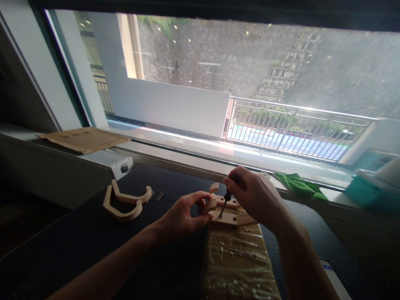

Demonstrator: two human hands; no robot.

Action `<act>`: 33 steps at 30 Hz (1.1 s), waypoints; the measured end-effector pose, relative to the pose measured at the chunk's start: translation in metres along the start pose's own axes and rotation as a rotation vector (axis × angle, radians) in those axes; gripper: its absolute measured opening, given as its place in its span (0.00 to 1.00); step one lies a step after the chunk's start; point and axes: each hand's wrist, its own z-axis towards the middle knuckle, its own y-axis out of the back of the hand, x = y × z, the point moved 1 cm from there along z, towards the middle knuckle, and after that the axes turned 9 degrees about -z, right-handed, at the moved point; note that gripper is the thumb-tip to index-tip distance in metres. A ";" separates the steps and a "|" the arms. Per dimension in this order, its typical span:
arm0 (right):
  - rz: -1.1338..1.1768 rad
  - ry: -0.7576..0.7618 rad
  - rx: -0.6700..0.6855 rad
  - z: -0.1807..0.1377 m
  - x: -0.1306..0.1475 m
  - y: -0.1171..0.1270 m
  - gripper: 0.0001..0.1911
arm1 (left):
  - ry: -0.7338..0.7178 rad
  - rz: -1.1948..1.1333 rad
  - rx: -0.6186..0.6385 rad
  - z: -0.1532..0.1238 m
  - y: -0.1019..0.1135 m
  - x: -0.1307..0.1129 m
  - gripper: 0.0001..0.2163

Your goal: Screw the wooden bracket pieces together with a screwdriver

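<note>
My right hand [254,196] is closed round the dark handle of a small screwdriver [225,201], whose tip points down into a flat wooden plate [233,216] with holes. My left hand [184,216] pinches a small curved wooden piece [210,205] against the left end of that plate. The plate rests on the far end of a tape-wrapped cardboard box [239,262]. Two loose curved wooden hooks [125,202] lie on the black table [78,246] to the left, away from both hands.
A few small screws [159,196] lie beside the hooks. On the window ledge sit a white device [111,160], a flat cardboard sheet [83,138], a green cloth [298,185] and a teal container [371,187]. A large window fills the far side.
</note>
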 end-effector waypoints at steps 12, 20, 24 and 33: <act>0.017 -0.013 0.010 0.000 -0.002 -0.001 0.10 | -0.316 0.185 -0.045 0.000 -0.001 0.002 0.16; 0.071 0.083 0.017 -0.005 0.007 0.006 0.08 | -0.299 0.184 -0.051 0.000 -0.002 0.000 0.16; 0.065 0.095 0.017 -0.004 0.009 0.003 0.07 | -0.306 0.177 -0.043 0.000 -0.002 0.000 0.16; -0.062 -0.013 -0.034 -0.002 0.006 -0.003 0.11 | -0.333 0.181 -0.038 0.000 -0.002 0.004 0.16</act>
